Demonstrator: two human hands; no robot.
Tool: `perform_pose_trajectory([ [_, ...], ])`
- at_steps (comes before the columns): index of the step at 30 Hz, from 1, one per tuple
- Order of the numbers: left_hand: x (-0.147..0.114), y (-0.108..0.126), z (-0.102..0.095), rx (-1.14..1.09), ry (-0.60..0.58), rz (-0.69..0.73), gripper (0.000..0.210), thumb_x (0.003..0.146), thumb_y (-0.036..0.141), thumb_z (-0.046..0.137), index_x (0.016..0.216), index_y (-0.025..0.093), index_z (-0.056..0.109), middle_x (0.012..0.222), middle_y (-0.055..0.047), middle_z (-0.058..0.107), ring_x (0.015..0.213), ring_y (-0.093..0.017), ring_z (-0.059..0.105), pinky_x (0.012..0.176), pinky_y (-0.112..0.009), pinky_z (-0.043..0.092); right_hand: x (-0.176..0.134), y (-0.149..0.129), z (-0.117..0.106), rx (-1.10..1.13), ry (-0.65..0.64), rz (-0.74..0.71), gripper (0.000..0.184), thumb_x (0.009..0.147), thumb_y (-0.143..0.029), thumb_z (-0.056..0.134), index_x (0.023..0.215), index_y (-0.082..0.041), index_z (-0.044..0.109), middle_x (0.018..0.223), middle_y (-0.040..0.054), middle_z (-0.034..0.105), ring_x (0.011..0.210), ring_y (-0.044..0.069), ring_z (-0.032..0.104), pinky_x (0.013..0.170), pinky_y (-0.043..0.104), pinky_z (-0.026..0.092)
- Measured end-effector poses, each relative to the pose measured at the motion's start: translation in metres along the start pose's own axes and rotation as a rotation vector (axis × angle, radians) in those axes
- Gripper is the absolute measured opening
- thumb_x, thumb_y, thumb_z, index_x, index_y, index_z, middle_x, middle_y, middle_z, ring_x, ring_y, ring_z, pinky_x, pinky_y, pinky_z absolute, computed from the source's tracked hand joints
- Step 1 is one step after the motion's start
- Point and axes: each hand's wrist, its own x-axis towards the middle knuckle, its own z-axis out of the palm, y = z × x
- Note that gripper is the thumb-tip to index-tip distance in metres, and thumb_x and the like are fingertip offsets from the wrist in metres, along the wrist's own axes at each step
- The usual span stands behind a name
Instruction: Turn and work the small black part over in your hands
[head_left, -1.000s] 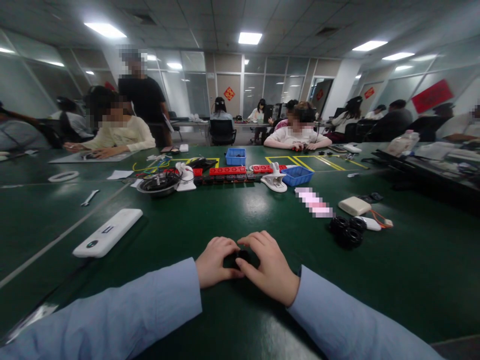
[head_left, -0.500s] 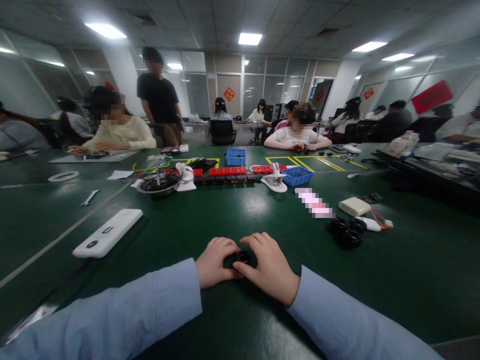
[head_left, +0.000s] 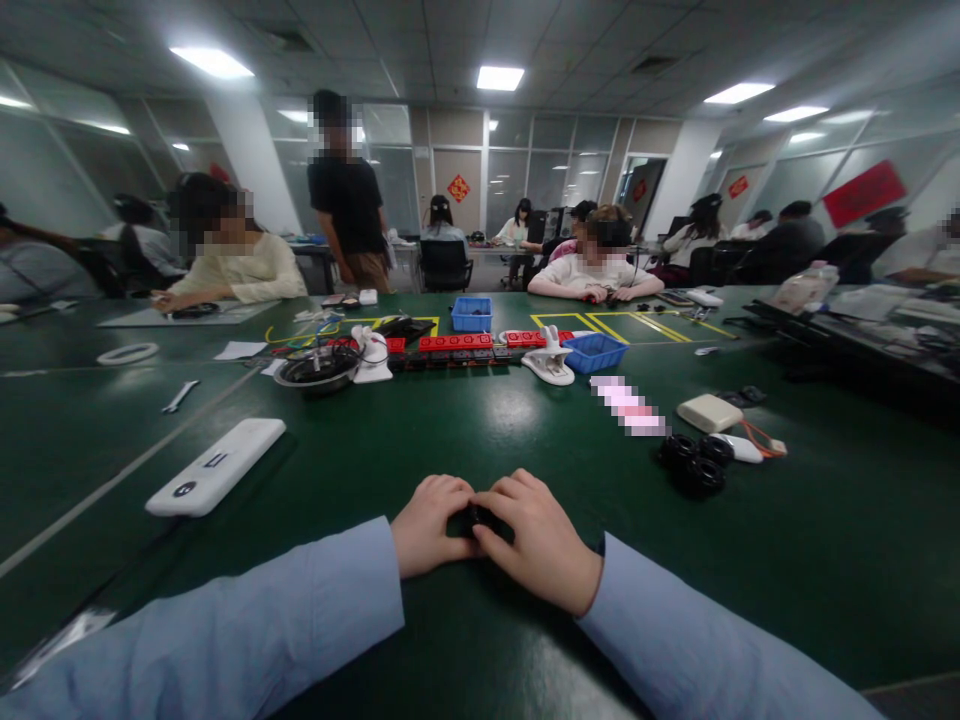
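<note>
My left hand [head_left: 433, 525] and my right hand [head_left: 536, 540] meet over the green table, fingers curled towards each other. Between their fingertips is a small black round part [head_left: 475, 516], mostly covered, so its exact kind cannot be made out. The left thumb and fingers close on it from the left. From the right, the right thumb and index finger pinch it. Several black rings [head_left: 703, 470] lie in a heap to the right of my right hand.
A white power bank [head_left: 217, 466] and a wrench [head_left: 180, 396] lie left. Ahead are red and black strips [head_left: 455, 343], a white clamp [head_left: 550, 360], blue bins [head_left: 596, 352] and a metal bowl [head_left: 319, 372]. A beige box [head_left: 709, 412] sits right. Co-workers sit across the table.
My right fingers have closed in further around the black part, which now shows less and sits slightly further left. A standing person in the background has moved to the right.
</note>
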Motion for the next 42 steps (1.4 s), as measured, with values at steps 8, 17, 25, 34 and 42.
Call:
perform_pose_trajectory([
  [8, 0.0, -0.002, 0.001, 0.012, -0.022, -0.018, 0.029, 0.066, 0.027, 0.071, 0.091, 0.018, 0.06, 0.096, -0.003, 0.057, 0.092, -0.022, 0.05, 0.085, -0.037, 0.037, 0.0, 0.001, 0.003, 0.092, -0.01, -0.121, 0.034, 0.071, -0.008, 0.053, 0.102, -0.019, 0.062, 0.101, 0.0041, 0.064, 0.08, 0.017, 0.048, 0.075, 0.033, 0.038],
  [17, 0.0, 0.001, -0.002, 0.018, -0.04, -0.022, 0.027, 0.068, 0.035, 0.071, 0.089, 0.019, 0.062, 0.092, -0.002, 0.057, 0.09, -0.022, 0.051, 0.083, -0.037, 0.037, 0.002, 0.001, 0.004, 0.176, -0.034, -0.163, 0.039, 0.065, -0.001, 0.046, 0.093, -0.019, 0.066, 0.1, 0.0013, 0.067, 0.078, 0.018, 0.049, 0.073, 0.034, 0.038],
  [25, 0.0, 0.002, -0.002, 0.021, -0.032, -0.027, 0.029, 0.067, 0.04, 0.072, 0.085, 0.019, 0.062, 0.09, -0.001, 0.056, 0.089, -0.021, 0.05, 0.082, -0.035, 0.037, 0.004, 0.005, 0.011, 0.208, 0.015, -0.186, 0.039, 0.063, 0.005, 0.042, 0.083, -0.019, 0.066, 0.092, 0.0, 0.068, 0.074, 0.016, 0.049, 0.071, 0.031, 0.038],
  [34, 0.0, -0.001, 0.002, 0.026, 0.01, -0.013, 0.032, 0.065, 0.045, 0.072, 0.077, 0.017, 0.059, 0.087, -0.002, 0.057, 0.085, -0.02, 0.051, 0.079, -0.035, 0.037, 0.005, 0.007, 0.013, 0.224, 0.034, -0.227, 0.033, 0.07, 0.006, 0.047, 0.07, -0.021, 0.067, 0.087, -0.0035, 0.069, 0.069, 0.013, 0.048, 0.067, 0.028, 0.037],
  [42, 0.002, 0.007, -0.003, 0.036, -0.018, -0.013, 0.026, 0.066, 0.04, 0.07, 0.074, 0.018, 0.059, 0.088, -0.001, 0.058, 0.086, -0.021, 0.052, 0.079, -0.034, 0.038, 0.007, 0.006, 0.015, 0.247, 0.057, -0.271, 0.031, 0.073, 0.004, 0.047, 0.06, -0.019, 0.063, 0.077, -0.0048, 0.069, 0.063, 0.01, 0.051, 0.066, 0.028, 0.036],
])
